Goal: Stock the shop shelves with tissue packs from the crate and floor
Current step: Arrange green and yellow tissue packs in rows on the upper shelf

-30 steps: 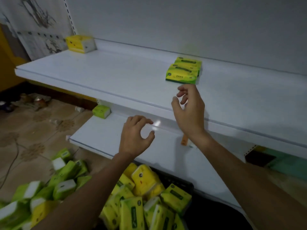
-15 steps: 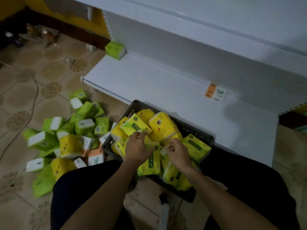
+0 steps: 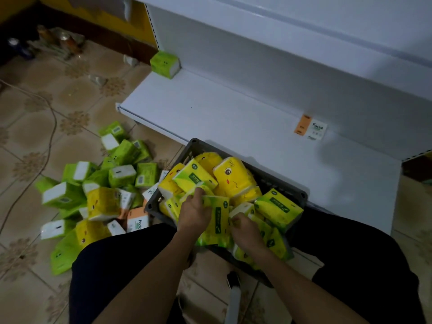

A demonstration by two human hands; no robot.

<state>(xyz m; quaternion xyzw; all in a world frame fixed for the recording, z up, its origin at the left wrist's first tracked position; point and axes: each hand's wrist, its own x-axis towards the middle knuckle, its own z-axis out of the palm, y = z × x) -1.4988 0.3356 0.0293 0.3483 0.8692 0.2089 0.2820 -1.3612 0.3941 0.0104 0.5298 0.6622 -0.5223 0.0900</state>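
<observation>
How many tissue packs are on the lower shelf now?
2: a green pack in the back left corner, and what looks like a flat orange-and-white Facial pack further right at the back. The crate may hide others.

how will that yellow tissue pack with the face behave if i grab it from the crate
Probably soft and squashy: the yellow face pack looks puffy, with rounded corners. Likely light for its size, being wrapped tissue. It lies loose atop other packs in the crate, so it should lift free without snagging.

Shop: white display shelving (image 3: pixel 233 118), price label (image 3: pixel 311 128)
</observation>
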